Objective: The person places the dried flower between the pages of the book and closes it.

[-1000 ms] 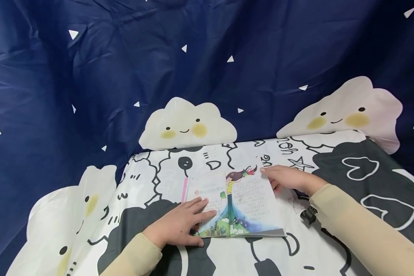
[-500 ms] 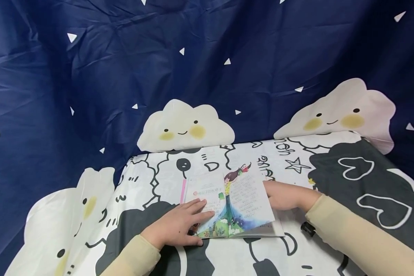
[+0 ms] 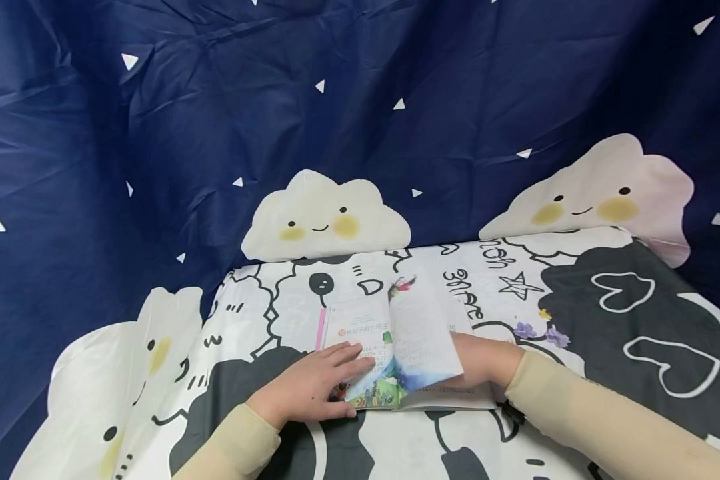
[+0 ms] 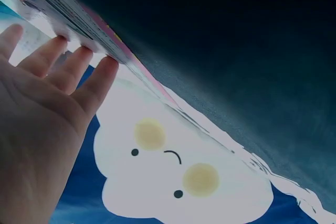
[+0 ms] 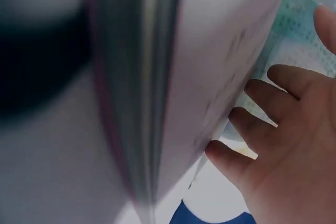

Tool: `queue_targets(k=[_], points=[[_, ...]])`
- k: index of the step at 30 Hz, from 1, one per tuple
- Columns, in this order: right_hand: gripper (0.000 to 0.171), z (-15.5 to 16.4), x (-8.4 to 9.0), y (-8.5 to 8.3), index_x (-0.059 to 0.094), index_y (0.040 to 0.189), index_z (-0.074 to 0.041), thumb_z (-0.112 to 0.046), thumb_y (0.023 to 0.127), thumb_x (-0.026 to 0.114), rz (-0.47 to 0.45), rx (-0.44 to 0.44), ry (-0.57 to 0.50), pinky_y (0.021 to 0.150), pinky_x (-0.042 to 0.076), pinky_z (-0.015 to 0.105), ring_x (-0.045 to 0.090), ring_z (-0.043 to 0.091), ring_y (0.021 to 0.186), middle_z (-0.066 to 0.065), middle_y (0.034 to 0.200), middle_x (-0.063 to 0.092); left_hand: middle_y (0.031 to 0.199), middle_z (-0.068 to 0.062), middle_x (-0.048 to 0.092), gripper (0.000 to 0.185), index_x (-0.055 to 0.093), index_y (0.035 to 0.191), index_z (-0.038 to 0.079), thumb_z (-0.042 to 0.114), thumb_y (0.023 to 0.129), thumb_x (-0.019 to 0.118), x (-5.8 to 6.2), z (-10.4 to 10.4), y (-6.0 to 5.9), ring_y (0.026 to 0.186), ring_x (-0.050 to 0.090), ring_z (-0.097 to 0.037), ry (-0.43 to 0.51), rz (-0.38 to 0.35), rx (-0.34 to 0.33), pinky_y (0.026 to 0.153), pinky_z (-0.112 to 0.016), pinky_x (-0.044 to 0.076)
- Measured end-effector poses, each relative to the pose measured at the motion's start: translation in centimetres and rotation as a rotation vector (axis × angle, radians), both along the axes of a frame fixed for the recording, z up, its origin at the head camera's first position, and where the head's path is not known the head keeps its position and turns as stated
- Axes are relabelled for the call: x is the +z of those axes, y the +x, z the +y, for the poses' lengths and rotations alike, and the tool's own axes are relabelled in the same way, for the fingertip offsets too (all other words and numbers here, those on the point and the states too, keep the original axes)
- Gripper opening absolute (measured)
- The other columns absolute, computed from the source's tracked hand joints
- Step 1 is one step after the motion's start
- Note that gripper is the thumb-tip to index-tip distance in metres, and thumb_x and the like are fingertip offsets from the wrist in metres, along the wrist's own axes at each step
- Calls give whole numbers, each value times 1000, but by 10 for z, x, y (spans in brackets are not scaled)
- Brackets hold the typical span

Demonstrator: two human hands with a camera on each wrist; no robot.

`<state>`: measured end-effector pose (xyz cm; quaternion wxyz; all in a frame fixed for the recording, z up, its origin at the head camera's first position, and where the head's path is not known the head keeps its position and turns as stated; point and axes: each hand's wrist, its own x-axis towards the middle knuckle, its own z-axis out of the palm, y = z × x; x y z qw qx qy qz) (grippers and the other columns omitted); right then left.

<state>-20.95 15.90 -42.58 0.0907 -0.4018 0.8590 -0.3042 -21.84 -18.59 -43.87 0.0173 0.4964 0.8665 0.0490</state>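
An open picture book (image 3: 360, 330) lies on the black-and-white patterned tablecloth (image 3: 276, 307). My left hand (image 3: 312, 390) rests flat on its left page, fingers straight; in the left wrist view the fingertips of the left hand (image 4: 52, 87) touch the book's edge (image 4: 84, 19). My right hand (image 3: 486, 360) reaches under the right-hand page (image 3: 423, 340), which stands lifted and curves toward the spine. The fingertips are hidden beneath it in the head view. The right wrist view shows the straight fingers (image 5: 262, 124) of that hand against the raised page (image 5: 220, 61).
Two small purple flower shapes (image 3: 523, 330) and a yellow one (image 3: 543, 313) sit on the cloth right of the book. A dark blue drape (image 3: 360, 100) with white cloud faces (image 3: 324, 217) hangs behind the table. Beige sleeves (image 3: 600, 427) cover both arms.
My right hand slid from the page's top right corner down and under the page, raising it toward the spine. The left hand stayed pressed on the left page.
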Motion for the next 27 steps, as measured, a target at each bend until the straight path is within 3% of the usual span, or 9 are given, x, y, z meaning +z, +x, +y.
queue_targets(k=[2, 5, 8, 12, 15, 20, 22, 25, 27], points=[[61, -9, 0, -1, 51, 148, -13, -43, 96, 66, 69, 41, 46, 112, 36, 52, 49, 28, 135, 5, 145, 54, 159, -5, 39, 82, 32, 160, 29, 60, 92, 65, 1, 1, -1, 146, 36, -25, 24, -1, 10, 112, -45, 38], [63, -16, 1, -3, 47, 153, -15, -45, 99, 61, 94, 32, 161, 116, 31, 50, 38, 28, 144, 1, 154, 47, 154, 2, 45, 81, 31, 160, 27, 58, 93, 64, 4, 3, -2, 137, 46, -16, 86, -11, 39, 106, -40, 44], [69, -16, 1, -2, 41, 157, -12, -47, 100, 58, 90, 17, 260, 118, 26, 52, 25, 32, 150, 2, 161, 37, 148, 7, 49, 89, 20, 163, 24, 54, 93, 65, 8, 5, -2, 128, 52, -9, 178, -60, 88, 100, -37, 49], [70, -16, -1, -2, 40, 157, -12, -47, 100, 58, 71, 22, 276, 118, 26, 51, 23, 31, 151, 2, 162, 36, 152, 3, 48, 101, 0, 165, 21, 54, 94, 64, 16, 1, 0, 131, 53, -14, 264, -87, 155, 99, -41, 50], [70, -16, -1, -2, 40, 157, -12, -47, 100, 58, 71, 24, 274, 118, 26, 51, 24, 31, 151, 2, 161, 36, 154, -3, 47, 101, -1, 165, 19, 52, 95, 64, 18, -2, 1, 130, 55, -18, 273, -43, 172, 98, -42, 50], [68, -16, 1, -3, 41, 157, -12, -45, 100, 59, 71, 34, 285, 118, 25, 52, 23, 32, 151, 2, 161, 36, 155, -4, 45, 89, 15, 165, 20, 43, 95, 66, 20, -5, 1, 134, 51, -19, 240, 53, 136, 105, -40, 46], [68, -16, 1, -3, 41, 157, -12, -44, 100, 59, 73, 37, 287, 118, 25, 52, 24, 32, 151, 2, 161, 36, 153, -3, 47, 85, 28, 161, 22, 34, 89, 72, 20, -7, 0, 136, 49, -21, 210, 108, 128, 107, -41, 44], [66, -16, -1, -4, 42, 157, -15, -44, 100, 60, 87, 41, 292, 118, 26, 52, 24, 31, 151, 3, 161, 36, 147, -8, 50, 84, 46, 150, 22, 15, 71, 77, 22, -11, -3, 135, 50, -27, 177, 193, 124, 107, -43, 43], [64, -16, -1, -5, 43, 157, -18, -44, 100, 60, 98, 45, 296, 118, 26, 52, 24, 31, 151, 3, 161, 36, 149, -13, 47, 79, 53, 143, 23, 13, 70, 79, 23, -14, -5, 136, 48, -31, 176, 224, 123, 108, -45, 42]])
